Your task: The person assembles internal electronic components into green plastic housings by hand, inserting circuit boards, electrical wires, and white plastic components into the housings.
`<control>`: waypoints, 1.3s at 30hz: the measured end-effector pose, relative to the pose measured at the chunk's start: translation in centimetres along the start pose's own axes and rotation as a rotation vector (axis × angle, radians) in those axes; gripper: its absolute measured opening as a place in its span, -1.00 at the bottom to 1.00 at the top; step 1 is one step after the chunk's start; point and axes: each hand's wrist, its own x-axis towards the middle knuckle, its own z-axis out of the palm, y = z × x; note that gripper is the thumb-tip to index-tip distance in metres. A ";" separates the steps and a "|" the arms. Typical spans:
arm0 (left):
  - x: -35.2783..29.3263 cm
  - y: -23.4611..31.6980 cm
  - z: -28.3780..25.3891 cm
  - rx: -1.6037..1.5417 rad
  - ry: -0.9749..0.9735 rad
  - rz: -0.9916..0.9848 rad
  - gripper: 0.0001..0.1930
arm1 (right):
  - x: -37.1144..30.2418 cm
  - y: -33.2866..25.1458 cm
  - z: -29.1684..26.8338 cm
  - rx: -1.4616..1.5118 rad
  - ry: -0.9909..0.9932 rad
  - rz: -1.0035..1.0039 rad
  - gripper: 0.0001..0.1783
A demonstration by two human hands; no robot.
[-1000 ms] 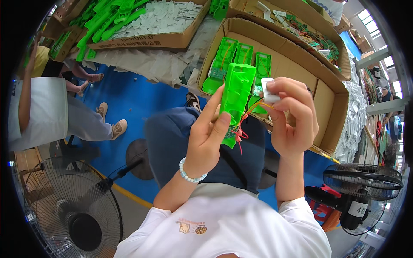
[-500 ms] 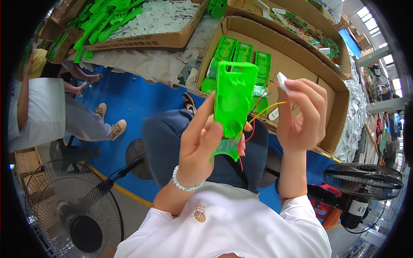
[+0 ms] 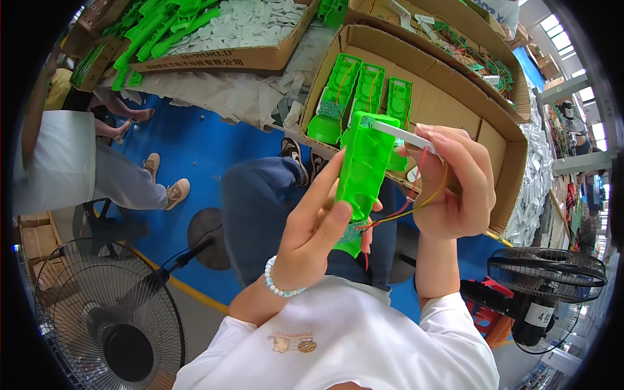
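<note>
My left hand is closed around a green plastic housing, held tilted with its hollow side facing up. A small circuit board sits at the housing's lower end, by my thumb. Red and yellow wires loop from the board toward my right hand. Between its thumb and fingers, that hand pinches a slim white plastic piece. The far tip of the piece is at the housing's upper end; whether it touches cannot be made out. Fingers hide the piece's near end.
A cardboard box ahead holds several green housings with boards and wires. Behind it stands another box with wired boards. At far left, a carton holds white pieces. Fans flank me; another person sits left.
My right hand has turned the white piece and brought its tip to the housing's upper end. The housing has tilted and shifted slightly in my left hand, its hollow showing more.
</note>
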 end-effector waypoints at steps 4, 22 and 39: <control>-0.3 -0.2 -0.5 0.112 -0.076 0.000 -0.40 | 0.6 -0.1 0.0 -0.174 -0.183 -0.097 -0.64; -1.2 0.4 -0.1 -0.055 -0.043 0.053 -0.42 | -3.6 -2.5 2.7 0.385 -0.088 0.771 -0.83; -0.2 -2.0 -1.2 0.042 0.016 -0.007 -0.46 | -3.7 -4.7 1.7 0.737 -0.021 1.178 -0.47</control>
